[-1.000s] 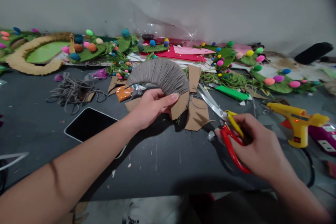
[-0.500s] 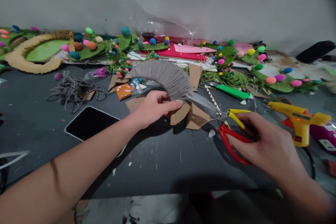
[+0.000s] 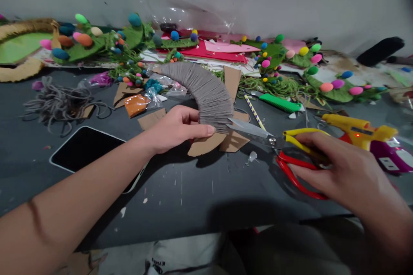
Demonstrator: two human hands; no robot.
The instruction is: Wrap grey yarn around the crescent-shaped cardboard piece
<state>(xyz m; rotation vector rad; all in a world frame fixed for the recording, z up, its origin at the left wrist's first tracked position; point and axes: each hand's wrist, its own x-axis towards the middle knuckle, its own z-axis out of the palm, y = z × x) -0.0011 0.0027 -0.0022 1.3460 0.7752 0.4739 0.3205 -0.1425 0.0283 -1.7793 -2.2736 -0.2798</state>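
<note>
Near the middle, my left hand (image 3: 180,129) grips a curved cardboard piece wrapped in grey yarn (image 3: 206,90), with the thumb on its lower end. Bare cardboard (image 3: 206,144) shows below the wrapping. On the right, my right hand (image 3: 345,167) holds scissors (image 3: 272,141) by their yellow and red handles. The scissor blades are a little apart, and their tips are at the right edge of the wrapped piece, near its lower end. Whether yarn lies between the blades is too small to tell.
A black phone (image 3: 87,148) lies left of my forearm, below loose grey yarn (image 3: 58,103). A green cutter (image 3: 280,102), a yellow glue gun (image 3: 361,131) and a purple object (image 3: 392,154) lie right. Leafy decorations with coloured balls (image 3: 84,41) line the back.
The view has shifted slightly. The wrapped piece has turned a little in my left hand's grip, more upright at its lower end. The scissor handles and blades have opened slightly wider.
</note>
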